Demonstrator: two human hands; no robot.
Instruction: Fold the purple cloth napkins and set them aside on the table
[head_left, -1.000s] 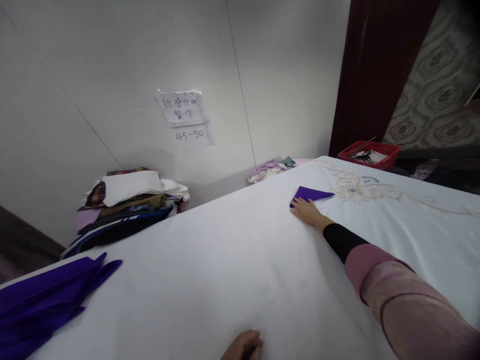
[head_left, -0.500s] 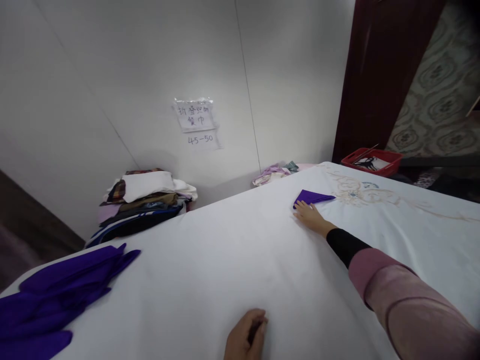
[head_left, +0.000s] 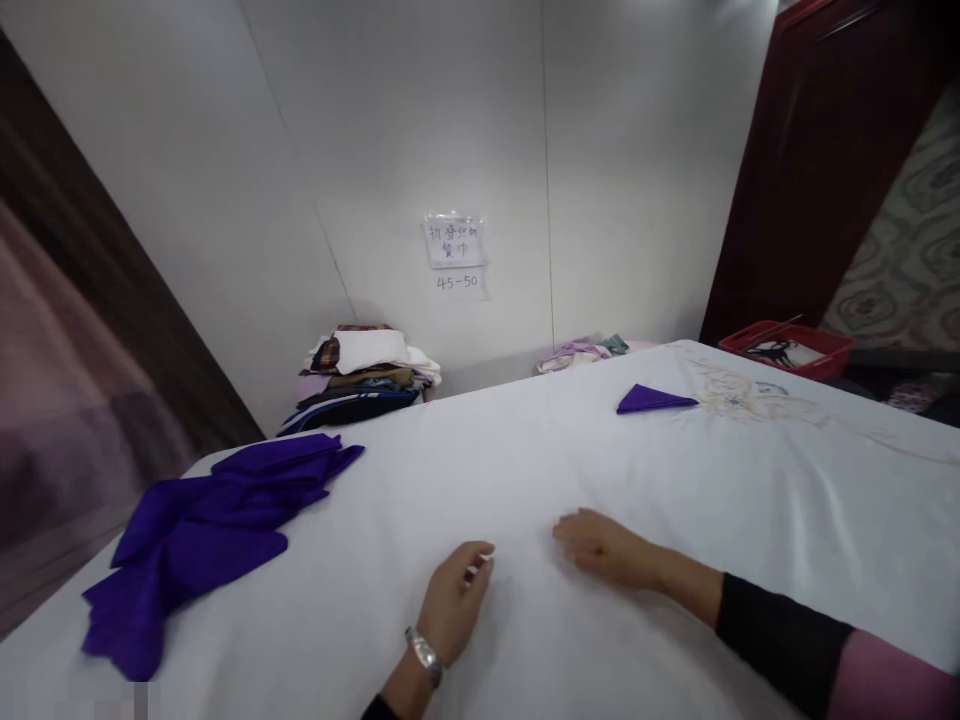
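Note:
My left hand (head_left: 454,598), with a silver watch or bracelet at the wrist, hovers over the white tablecloth (head_left: 517,640). Its fingers are loosely curved, a gap shows between thumb and fingertips, and nothing is held. To its right is my right hand (head_left: 604,546), slightly smeared by motion, fingers stretched toward the left and holding nothing. Beyond it, a purple napkin (head_left: 654,399) lies folded into a small triangle. Several loose purple napkins (head_left: 225,530) lie in a rumpled heap at the table's left side, nearer to my left hand.
Against the wall, a stack of folded clothes (head_left: 364,380) stands behind the table edge. More cloths (head_left: 577,352) lie farther right. A red plastic basket (head_left: 787,350) holds dark items at the back right. A handwritten paper sign (head_left: 456,255) is stuck on the wall.
My right hand has left the folded purple napkin and come back toward me. My left hand has moved farther into view. The view has turned left, showing more of the purple heap.

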